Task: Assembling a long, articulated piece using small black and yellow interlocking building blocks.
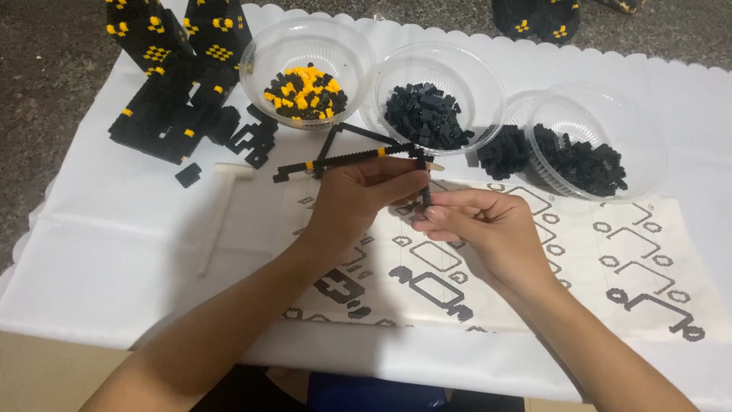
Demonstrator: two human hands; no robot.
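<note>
Bricks joined into a thin black frame point(358, 152) hang above the instruction sheet point(610, 252), long bar running left to right. My left hand point(358, 200) pinches it from below; my right hand point(480, 225), fingertips closed, nips its short hanging end. Beyond the frame sit three clear bowls point(309, 72).

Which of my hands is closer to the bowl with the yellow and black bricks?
Left. Your left hand sits just below the bowl of yellow and black bricks, holding the thin black brick frame. Your right hand is lower and further to the right.
</note>
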